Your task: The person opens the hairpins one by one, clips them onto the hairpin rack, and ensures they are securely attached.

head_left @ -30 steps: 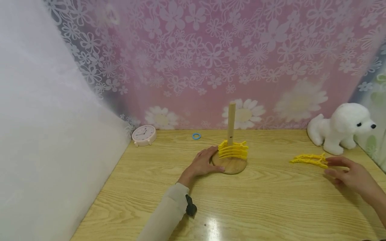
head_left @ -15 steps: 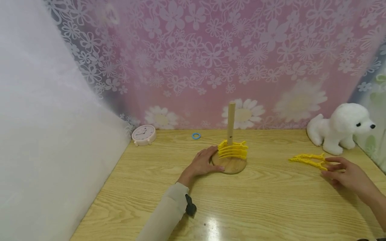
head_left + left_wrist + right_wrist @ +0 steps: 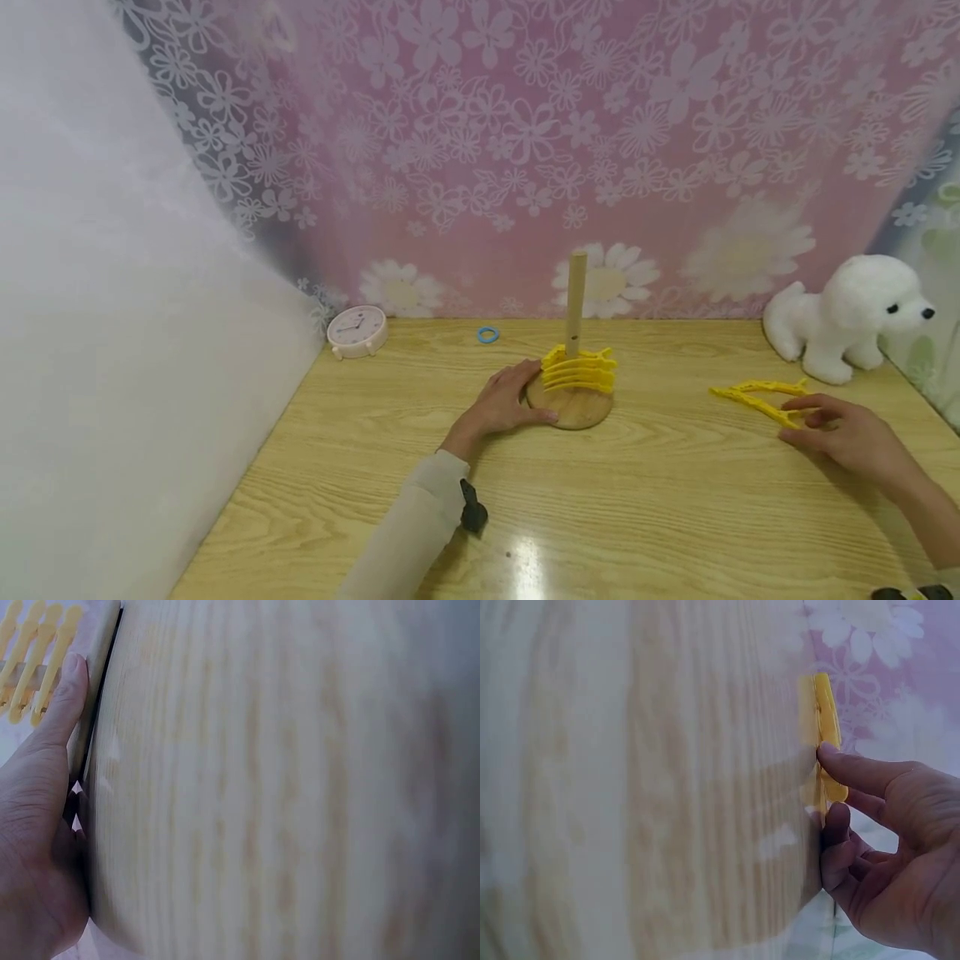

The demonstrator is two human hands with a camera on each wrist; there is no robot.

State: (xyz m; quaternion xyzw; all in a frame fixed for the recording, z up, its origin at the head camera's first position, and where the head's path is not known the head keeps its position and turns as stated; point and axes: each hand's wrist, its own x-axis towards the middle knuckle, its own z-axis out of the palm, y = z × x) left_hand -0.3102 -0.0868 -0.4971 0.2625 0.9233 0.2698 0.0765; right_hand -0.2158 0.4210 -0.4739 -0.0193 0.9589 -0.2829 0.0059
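Observation:
My left hand grips the left rim of a round wooden stand, thumb lying over its front edge. From the stand rises an upright wooden post. Several yellow plastic clips are stacked around the foot of the post; they also show beyond the thumb in the left wrist view. Over at the right, my right hand pinches the near leg of another yellow hinged clip between thumb and finger. This clip is spread in a V, its point to the left, low over the table.
A white toy dog sits at the back right, behind the right hand. Toward the back stand a pale pink clock and a blue ring. A flowered curtain hangs along the table's far edge.
The yellow clip in my right hand has opened from nearly closed into a wider V. My right hand has moved slightly left. The left hand stays on the stand.

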